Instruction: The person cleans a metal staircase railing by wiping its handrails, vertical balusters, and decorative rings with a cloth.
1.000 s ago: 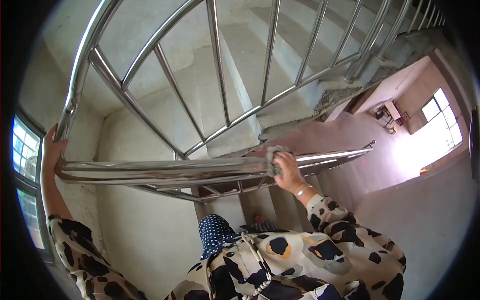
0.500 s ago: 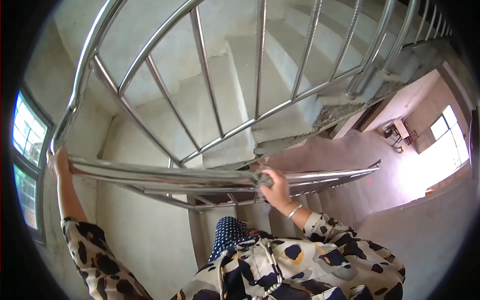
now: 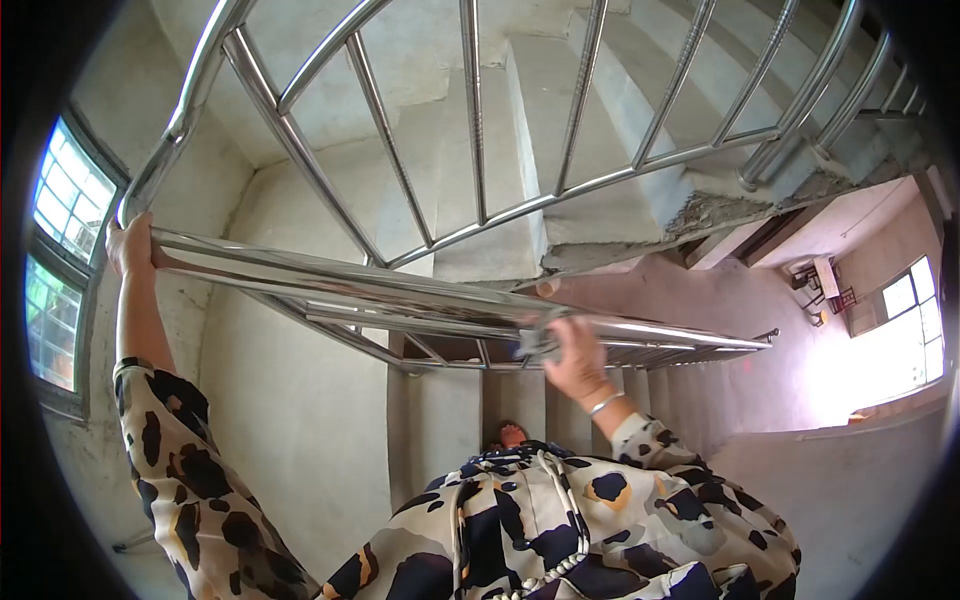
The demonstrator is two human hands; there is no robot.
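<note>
My left hand [image 3: 130, 245] is wrapped around the shiny steel handrail [image 3: 350, 280] at its upper left bend. Farther down the same rail, my right hand [image 3: 578, 358] grips a crumpled grey cloth [image 3: 540, 341]. The cloth presses against the rail's near side and looks slightly blurred. A bracelet [image 3: 606, 402] circles my right wrist. Both sleeves carry a dark spotted pattern.
Concrete steps [image 3: 440, 420] descend below the rail, with a bare foot [image 3: 512, 435] on them. Steel balusters [image 3: 475, 120] guard the upper flight [image 3: 560, 100]. A window [image 3: 70, 260] stands left; furniture [image 3: 825, 280] sits on the lower floor.
The view has tilted, so the rail now slopes down to the right. My right hand and the cloth have shifted slightly right along the rail; my left hand keeps its hold. A foot now shows.
</note>
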